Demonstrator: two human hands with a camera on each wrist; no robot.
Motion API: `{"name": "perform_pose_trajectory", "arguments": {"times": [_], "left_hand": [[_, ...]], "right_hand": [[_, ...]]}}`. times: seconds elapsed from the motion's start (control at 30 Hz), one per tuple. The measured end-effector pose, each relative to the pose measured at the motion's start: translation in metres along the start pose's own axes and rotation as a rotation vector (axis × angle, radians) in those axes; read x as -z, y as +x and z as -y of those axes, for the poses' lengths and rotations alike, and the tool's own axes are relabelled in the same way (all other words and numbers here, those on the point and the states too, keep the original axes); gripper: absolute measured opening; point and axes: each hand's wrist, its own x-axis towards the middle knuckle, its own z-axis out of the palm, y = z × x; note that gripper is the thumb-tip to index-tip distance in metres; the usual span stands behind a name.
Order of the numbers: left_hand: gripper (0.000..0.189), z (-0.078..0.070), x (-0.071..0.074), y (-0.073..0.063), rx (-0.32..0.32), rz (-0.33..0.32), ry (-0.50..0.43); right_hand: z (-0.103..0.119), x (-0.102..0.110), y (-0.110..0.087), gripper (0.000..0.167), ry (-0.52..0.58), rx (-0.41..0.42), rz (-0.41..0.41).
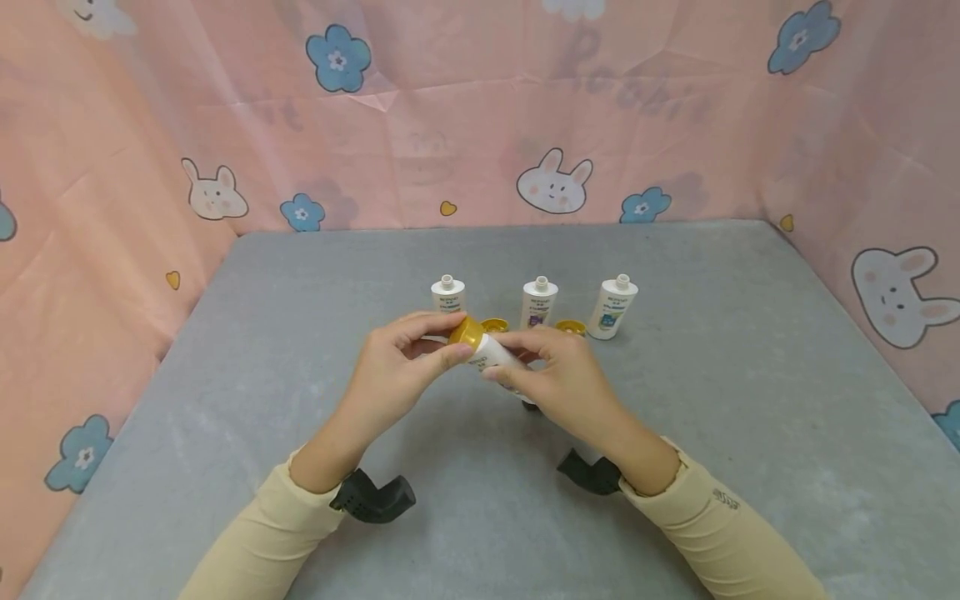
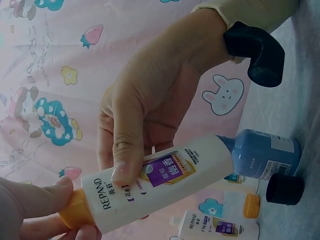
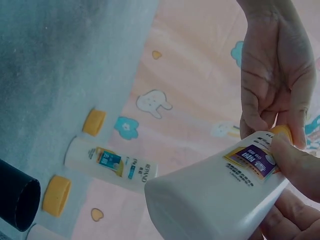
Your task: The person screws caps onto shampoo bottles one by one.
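A white shampoo-type bottle (image 1: 498,358) with a purple label is held tilted between both hands above the table. My left hand (image 1: 390,358) pinches its gold cap (image 1: 468,333) between thumb and fingers. Lower down, my right hand (image 1: 566,375) grips the bottle's body, thumb across the front, as the left wrist view also shows. The cap sits at the bottle's top end; whether it is fully seated cannot be told. The bottle's broad base (image 3: 185,210) faces the right wrist camera.
Three white uncapped bottles, left (image 1: 447,292), middle (image 1: 540,292) and right (image 1: 612,308), stand behind the hands. Two gold caps (image 1: 494,325) lie among them. A blue bottle (image 2: 265,155) and a black cylinder (image 2: 285,189) appear in the left wrist view. Printed pink cloth (image 1: 450,125) surrounds the table.
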Motion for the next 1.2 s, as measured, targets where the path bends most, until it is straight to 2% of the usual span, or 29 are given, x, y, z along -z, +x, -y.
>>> {"name": "perform_pose_trajectory", "arguments": {"times": [0.3,0.47,0.87,1.0,1.2], "left_hand": [[0.035,0.0021,0.0005,0.0023,-0.093,0.015,0.018],[0.035,0.0027,0.0013,0.0030,-0.127,0.028,0.026],[0.035,0.0024,0.0012,0.0031,-0.159,0.070,0.031],[0.036,0.0029,-0.0005,0.0030,-0.158,0.058,0.036],[0.032,0.0043,-0.0009,0.0033,-0.169,0.036,0.067]], "right_hand": [[-0.0008,0.0018,0.0013,0.029,-0.013,0.003,0.015],[-0.0015,0.0039,0.0024,0.028,0.014,-0.006,0.040],[-0.0003,0.0085,0.0031,0.026,0.059,-0.059,0.076],[0.0000,0.0082,0.0032,0.026,0.063,-0.099,0.065],[0.0002,0.0064,0.0029,0.025,0.039,-0.079,0.068]]}}
